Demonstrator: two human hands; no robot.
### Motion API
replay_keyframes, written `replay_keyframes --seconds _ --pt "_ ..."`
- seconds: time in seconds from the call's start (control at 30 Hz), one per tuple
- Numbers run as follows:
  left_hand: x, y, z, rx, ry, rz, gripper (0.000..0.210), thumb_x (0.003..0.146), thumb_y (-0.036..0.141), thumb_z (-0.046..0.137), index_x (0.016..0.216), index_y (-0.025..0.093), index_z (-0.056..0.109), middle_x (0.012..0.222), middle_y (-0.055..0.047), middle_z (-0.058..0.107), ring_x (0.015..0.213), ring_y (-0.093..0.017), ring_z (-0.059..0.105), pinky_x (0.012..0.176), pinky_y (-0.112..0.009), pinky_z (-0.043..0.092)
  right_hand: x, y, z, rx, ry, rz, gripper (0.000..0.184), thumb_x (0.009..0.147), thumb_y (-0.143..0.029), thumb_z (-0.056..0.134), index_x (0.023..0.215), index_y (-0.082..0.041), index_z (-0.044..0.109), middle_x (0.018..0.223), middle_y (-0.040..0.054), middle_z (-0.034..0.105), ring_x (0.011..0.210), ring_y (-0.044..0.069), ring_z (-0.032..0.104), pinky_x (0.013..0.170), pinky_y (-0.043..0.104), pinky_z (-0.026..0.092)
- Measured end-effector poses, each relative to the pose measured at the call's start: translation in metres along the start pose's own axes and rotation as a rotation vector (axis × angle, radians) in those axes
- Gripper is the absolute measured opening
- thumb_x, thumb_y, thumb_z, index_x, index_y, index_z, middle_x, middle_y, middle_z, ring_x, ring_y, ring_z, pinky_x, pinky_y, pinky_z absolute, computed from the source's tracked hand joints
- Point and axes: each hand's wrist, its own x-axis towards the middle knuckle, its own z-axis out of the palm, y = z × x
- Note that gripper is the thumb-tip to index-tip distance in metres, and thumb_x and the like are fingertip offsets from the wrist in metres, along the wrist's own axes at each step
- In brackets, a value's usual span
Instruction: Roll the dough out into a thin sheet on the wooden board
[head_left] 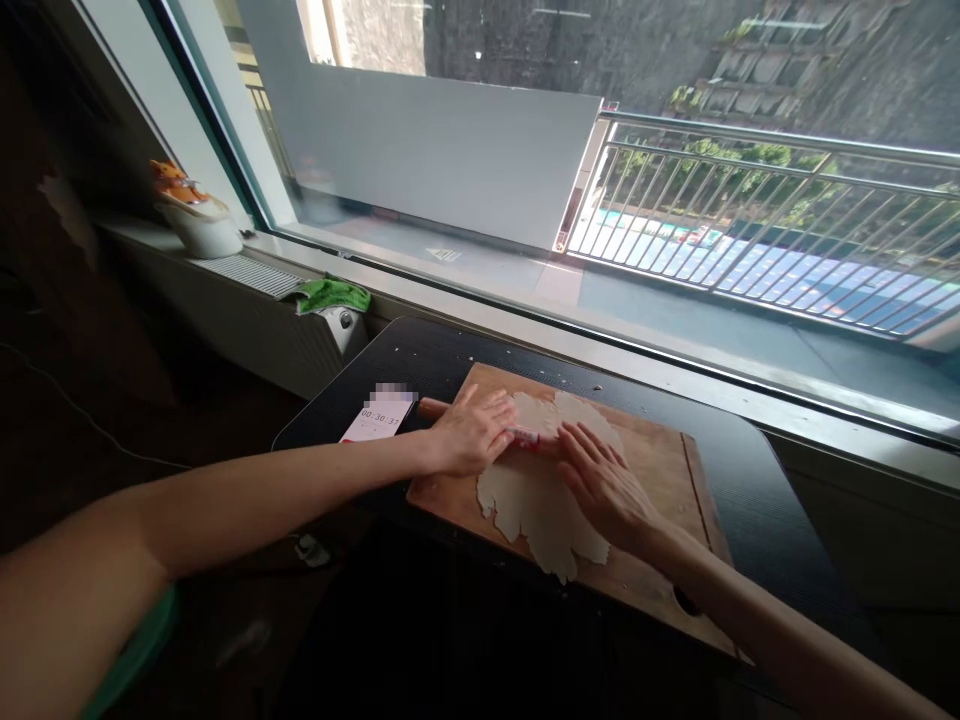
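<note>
A thin, ragged-edged sheet of dough [529, 510] lies spread over a wooden cutting board [667, 470]. Across the dough runs a wooden rolling pin [534, 440], its left handle poking out past my left hand and a red-and-white label showing at its middle. My left hand [472, 430] rests flat on the pin's left part, fingers stretched out. On its right part lies my right hand [600, 480], also flat with fingers extended; the pin's right end is hidden beneath it. Neither hand wraps round the pin.
The board sits on a black table [780, 530] dotted with small dough crumbs. Left of the board is a phone [375, 415] showing a timer. Behind stand a window sill and a radiator [300, 345] with a green cloth [332, 294] and a white pot [201, 225].
</note>
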Motion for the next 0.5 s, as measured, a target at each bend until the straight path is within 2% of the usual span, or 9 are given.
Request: replay_keyframes --seconds 0.07,0.1,0.23,0.3,0.33,0.4,0.5 --pt "-0.013 0.006 0.001 0.007 0.002 0.040 0.048 0.102 0.035 0.030 0.141 0.018 0.053 0.150 -0.009 0.050 0.148 -0.023 0.030 0.121 -0.051 0.017 -0.015 -0.004 0.002 -0.009 -0.034 -0.029 0.060 0.100 -0.048 0.026 0.150 -0.020 0.043 0.155 0.0105 0.045 0.144 0.025 0.037 0.116 0.047 0.033" --pt "-0.009 0.006 0.000 0.011 0.001 0.013 0.049 0.102 0.035 0.029 0.140 0.017 0.053 0.151 -0.010 0.049 0.148 -0.023 0.030 0.121 -0.051 0.017 -0.012 -0.005 0.002 -0.021 -0.042 -0.003 0.060 0.100 -0.048 0.026 0.150 -0.020 0.043 0.155 0.0110 0.044 0.145 0.025 0.036 0.116 0.048 0.032" --pt "0.055 -0.001 -0.006 0.011 -0.041 -0.262 0.057 0.103 0.039 0.023 0.146 0.011 0.045 0.159 -0.015 0.034 0.150 -0.027 0.024 0.120 -0.057 0.017 0.050 -0.010 -0.008 -0.092 0.008 0.226 0.055 0.102 -0.040 0.023 0.142 -0.015 0.052 0.154 0.0139 0.045 0.147 0.028 0.031 0.116 0.051 0.029" --pt "0.080 -0.002 -0.011 -0.011 -0.093 -0.349 0.060 0.102 0.042 0.022 0.150 0.011 0.040 0.161 -0.016 0.030 0.150 -0.030 0.023 0.118 -0.060 0.020 0.072 -0.011 -0.013 -0.101 0.017 0.258 0.053 0.103 -0.036 0.020 0.131 -0.016 0.061 0.146 0.0131 0.054 0.144 0.028 0.036 0.115 0.051 0.030" --pt "0.083 -0.001 -0.011 -0.018 -0.114 -0.353 0.060 0.102 0.042 0.022 0.152 0.012 0.038 0.161 -0.016 0.029 0.150 -0.030 0.023 0.117 -0.061 0.021 0.073 -0.011 -0.014 -0.096 0.013 0.251 0.053 0.103 -0.035 0.020 0.128 -0.016 0.063 0.142 0.0125 0.058 0.143 0.027 0.038 0.115 0.049 0.031" --pt "0.068 0.003 -0.007 -0.010 -0.130 -0.269 0.059 0.102 0.041 0.023 0.153 0.014 0.037 0.161 -0.014 0.029 0.151 -0.029 0.022 0.118 -0.060 0.019 0.052 -0.014 -0.009 -0.076 0.012 0.214 0.052 0.103 -0.035 0.022 0.132 -0.016 0.061 0.142 0.0125 0.058 0.143 0.027 0.038 0.115 0.047 0.032" --pt "0.015 0.011 0.009 0.011 -0.087 -0.028 0.058 0.102 0.039 0.025 0.154 0.014 0.035 0.162 -0.011 0.029 0.151 -0.026 0.020 0.122 -0.052 0.014 -0.009 -0.018 0.006 -0.049 0.044 0.080 0.057 0.101 -0.040 0.029 0.150 -0.015 0.043 0.154 0.0138 0.044 0.145 0.026 0.036 0.117 0.047 0.030"
